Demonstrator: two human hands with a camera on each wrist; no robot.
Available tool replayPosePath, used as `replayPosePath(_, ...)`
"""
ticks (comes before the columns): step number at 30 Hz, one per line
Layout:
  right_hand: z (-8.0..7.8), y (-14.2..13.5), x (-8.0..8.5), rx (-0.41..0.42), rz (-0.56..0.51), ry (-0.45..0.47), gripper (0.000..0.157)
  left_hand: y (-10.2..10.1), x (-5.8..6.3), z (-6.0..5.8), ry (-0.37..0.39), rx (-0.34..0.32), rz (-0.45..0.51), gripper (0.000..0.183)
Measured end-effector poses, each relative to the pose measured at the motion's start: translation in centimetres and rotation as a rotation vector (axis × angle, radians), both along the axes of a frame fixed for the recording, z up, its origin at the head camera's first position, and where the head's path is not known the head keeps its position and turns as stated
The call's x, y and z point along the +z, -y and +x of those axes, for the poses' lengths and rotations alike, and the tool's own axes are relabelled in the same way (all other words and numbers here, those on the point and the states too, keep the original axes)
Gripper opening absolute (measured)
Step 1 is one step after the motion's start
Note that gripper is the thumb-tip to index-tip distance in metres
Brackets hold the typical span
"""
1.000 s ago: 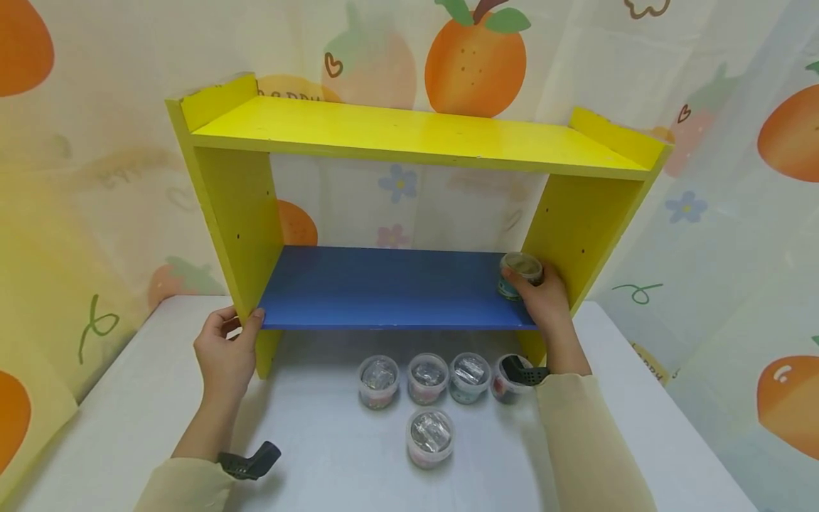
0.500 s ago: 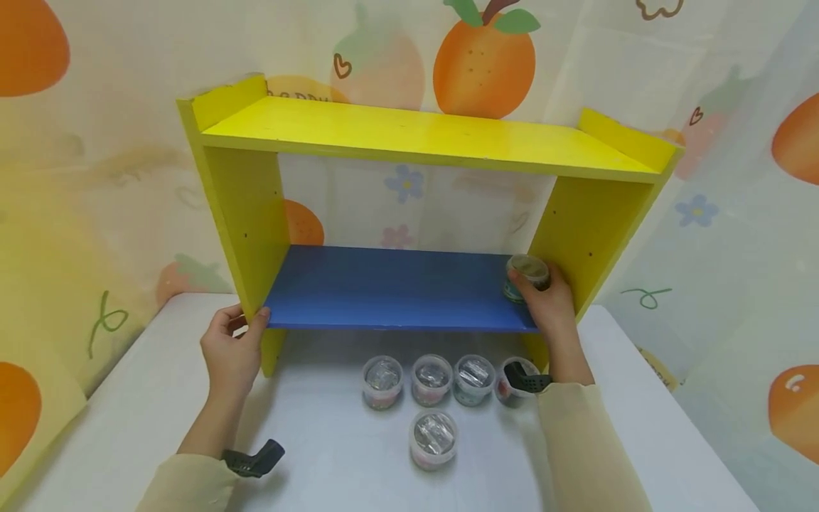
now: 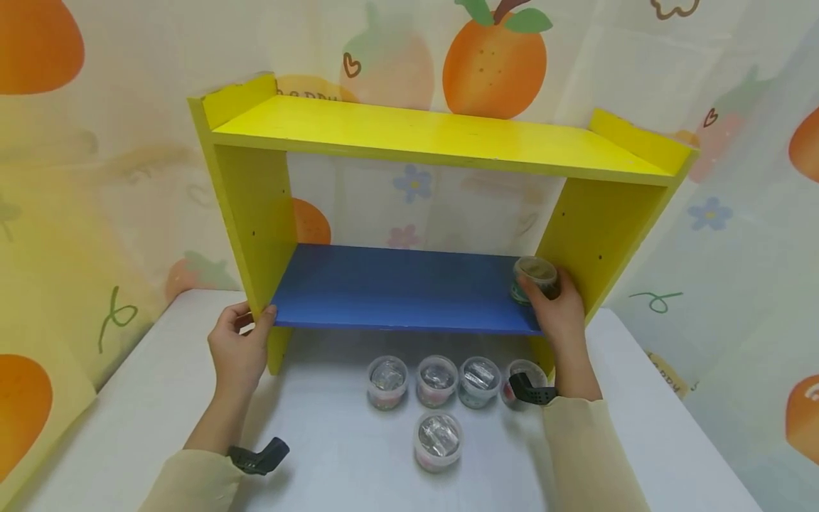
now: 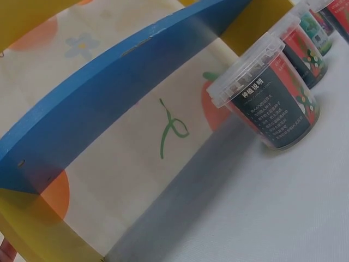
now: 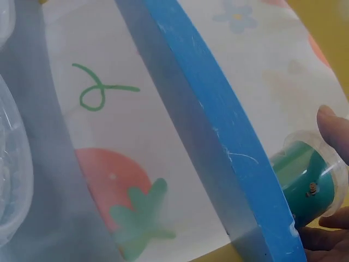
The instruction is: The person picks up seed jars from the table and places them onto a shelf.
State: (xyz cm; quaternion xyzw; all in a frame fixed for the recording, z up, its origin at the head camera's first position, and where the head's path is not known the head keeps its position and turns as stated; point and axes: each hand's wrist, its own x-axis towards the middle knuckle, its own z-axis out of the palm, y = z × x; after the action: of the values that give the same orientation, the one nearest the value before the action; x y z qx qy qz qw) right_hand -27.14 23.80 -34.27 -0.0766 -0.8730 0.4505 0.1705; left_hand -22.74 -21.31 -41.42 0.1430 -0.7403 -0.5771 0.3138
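Note:
At the right end of the blue shelf board [image 3: 397, 288], my right hand [image 3: 563, 309] holds a clear-lidded plastic tub, thumb on the near side. In the right wrist view this tub [image 5: 305, 180] shows a green label with a small bee-like mark. The blue board belongs to a yellow shelf unit [image 3: 409, 128]. My left hand [image 3: 238, 348] grips the unit's left side panel near the board's front corner, its thumb at the front and its fingers partly hidden behind the panel. The left wrist view shows only a bit of a finger at its lower left edge.
Below the blue board, a row of several lidded plastic tubs [image 3: 437, 382] stands on the white table [image 3: 333, 455]. One more tub [image 3: 438, 441] stands in front. A nearby tub [image 4: 278, 101] bears a black and red label. A fruit-printed curtain [image 3: 128, 178] hangs behind.
The whole scene has slid a little to the right in the head view. Both hands keep the same hold, and the tub stays at the same place on the blue board.

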Motion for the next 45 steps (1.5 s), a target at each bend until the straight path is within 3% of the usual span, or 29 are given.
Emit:
replayPosePath(7, 1.2, 0.1, -0.7, 0.000, -0.006, -0.072, 0.084, -0.1, -0.1, -0.1, -0.009, -0.001, -0.003, 0.041)
replayPosePath(14, 2.7, 0.8, -1.9, -0.058, 0.070, -0.151, 0.081, 0.2, -0.3, -0.1, -0.019, 0.000, -0.015, 0.041)
replayPosePath(19, 3.1, 0.9, -2.1, -0.015, 0.054, -0.154, 0.081, 0.3, -0.8, 0.1, -0.040, 0.016, -0.013, 0.039)
replayPosePath(26, 4.7, 0.2, -0.9, -0.007, 0.015, -0.101, 0.080, 0.1, -0.3, 0.0, -0.026, 0.004, -0.013, 0.038)
replayPosePath(33, 6.1, 1.3, 0.8, -0.014, -0.037, -0.283, 0.063, 0.0, 0.1, -0.2, -0.015, -0.011, 0.000, 0.040)
replayPosePath(36, 6.5, 2.2, 1.2, 0.081, -0.048, -0.362, 0.050, -0.1, 0.3, -0.2, -0.007, -0.008, 0.000, 0.040)
replayPosePath(39, 7.2, 3.2, 1.4, 0.248, -0.030, -0.379, 0.046, -0.1, 0.3, -0.1, 0.000, -0.002, -0.001, 0.041)
replayPosePath(42, 7.9, 3.9, 1.4, 0.444, 0.065, -0.291, 0.048, -0.1, 0.3, 0.0, 0.008, -0.001, -0.005, 0.042)
replayPosePath(45, 8.5, 4.4, 1.2, 0.652, 0.170, -0.089, 0.052, -0.1, 0.2, 0.0, 0.005, -0.002, -0.007, 0.042)
